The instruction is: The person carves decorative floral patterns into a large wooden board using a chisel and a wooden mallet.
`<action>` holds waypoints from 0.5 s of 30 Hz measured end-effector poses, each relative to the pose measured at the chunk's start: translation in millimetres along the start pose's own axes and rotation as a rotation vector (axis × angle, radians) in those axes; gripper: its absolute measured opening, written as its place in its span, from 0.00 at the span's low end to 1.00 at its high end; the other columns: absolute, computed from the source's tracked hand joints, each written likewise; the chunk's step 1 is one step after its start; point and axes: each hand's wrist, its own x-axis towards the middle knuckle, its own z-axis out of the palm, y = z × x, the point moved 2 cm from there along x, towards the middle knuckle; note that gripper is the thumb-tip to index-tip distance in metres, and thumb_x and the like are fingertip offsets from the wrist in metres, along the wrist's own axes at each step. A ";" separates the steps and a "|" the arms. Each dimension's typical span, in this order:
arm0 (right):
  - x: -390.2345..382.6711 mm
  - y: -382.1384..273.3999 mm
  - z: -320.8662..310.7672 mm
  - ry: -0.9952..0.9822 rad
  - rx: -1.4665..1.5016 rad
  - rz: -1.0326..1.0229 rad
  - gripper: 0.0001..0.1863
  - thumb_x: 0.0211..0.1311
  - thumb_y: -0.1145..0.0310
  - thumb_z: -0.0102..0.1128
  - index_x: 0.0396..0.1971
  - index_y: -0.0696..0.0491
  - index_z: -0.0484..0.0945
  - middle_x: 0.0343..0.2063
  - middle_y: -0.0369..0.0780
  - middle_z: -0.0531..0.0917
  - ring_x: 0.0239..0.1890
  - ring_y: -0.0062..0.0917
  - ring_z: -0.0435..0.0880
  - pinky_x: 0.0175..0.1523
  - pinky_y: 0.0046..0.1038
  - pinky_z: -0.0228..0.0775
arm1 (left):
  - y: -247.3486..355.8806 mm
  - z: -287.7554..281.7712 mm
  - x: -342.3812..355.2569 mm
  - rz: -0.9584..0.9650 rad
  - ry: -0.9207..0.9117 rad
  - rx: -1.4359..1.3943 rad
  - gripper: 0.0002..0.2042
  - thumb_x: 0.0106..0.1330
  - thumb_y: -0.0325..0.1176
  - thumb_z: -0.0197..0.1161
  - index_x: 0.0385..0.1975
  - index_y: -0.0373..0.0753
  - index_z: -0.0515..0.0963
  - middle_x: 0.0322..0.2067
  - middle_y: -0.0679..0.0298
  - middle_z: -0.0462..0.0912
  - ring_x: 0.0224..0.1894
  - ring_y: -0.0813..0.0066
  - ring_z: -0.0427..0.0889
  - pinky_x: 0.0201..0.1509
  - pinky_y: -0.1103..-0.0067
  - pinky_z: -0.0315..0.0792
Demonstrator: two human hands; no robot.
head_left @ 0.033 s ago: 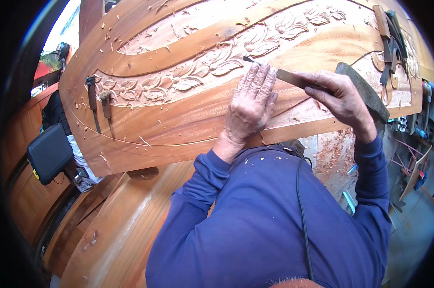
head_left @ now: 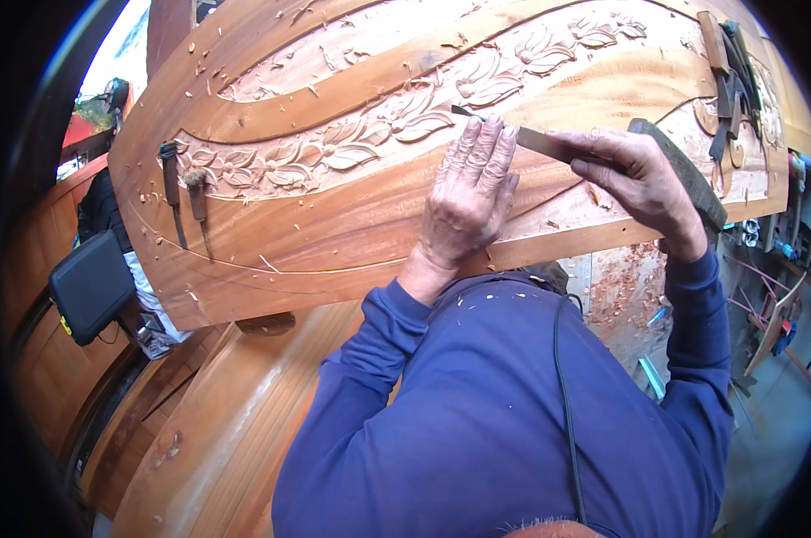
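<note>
A wooden panel carved with a band of leaves and flowers fills the upper view. Across it, my right hand grips a chisel with a flat brown body, its dark tip pointing up-left. My left hand lies flattened with fingers extended over the chisel's front part, which they partly hide. A long grey-green block rests just behind my right hand.
Several carving tools lie at the panel's right, two more at its left. Shavings are scattered over the wood. A black case stands left, beside wooden boards. Cluttered items sit at lower right.
</note>
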 end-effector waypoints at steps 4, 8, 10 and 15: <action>22.9 -11.8 -14.5 -0.150 -0.030 0.019 0.20 0.75 0.75 0.64 0.64 0.56 0.82 0.54 0.42 0.90 0.56 0.21 0.87 0.63 0.27 0.79 | -0.8 0.6 2.1 -0.054 0.032 -0.006 0.30 0.69 0.28 0.69 0.72 0.32 0.72 0.70 0.44 0.75 0.74 0.43 0.73 0.76 0.58 0.69; 42.3 -15.5 -22.3 -0.220 0.097 0.117 0.20 0.77 0.74 0.62 0.65 0.59 0.80 0.56 0.43 0.89 0.60 0.24 0.85 0.67 0.28 0.76 | -4.4 2.1 4.0 -0.099 0.033 -0.034 0.31 0.69 0.29 0.69 0.72 0.32 0.72 0.71 0.42 0.73 0.74 0.42 0.72 0.76 0.58 0.69; 55.6 -28.9 -37.5 -0.291 -0.012 0.088 0.20 0.76 0.75 0.62 0.65 0.60 0.80 0.56 0.43 0.89 0.60 0.24 0.85 0.68 0.28 0.76 | 0.0 -0.9 7.8 -0.114 0.032 -0.039 0.31 0.69 0.30 0.69 0.73 0.32 0.71 0.71 0.41 0.73 0.74 0.41 0.72 0.75 0.59 0.70; 102.5 -25.8 -55.3 -0.508 -0.076 0.108 0.22 0.70 0.81 0.63 0.63 0.57 0.83 0.55 0.44 0.90 0.60 0.27 0.86 0.67 0.30 0.77 | -3.0 0.0 9.9 -0.162 0.048 -0.051 0.33 0.69 0.33 0.70 0.74 0.33 0.70 0.72 0.40 0.72 0.74 0.41 0.73 0.74 0.60 0.72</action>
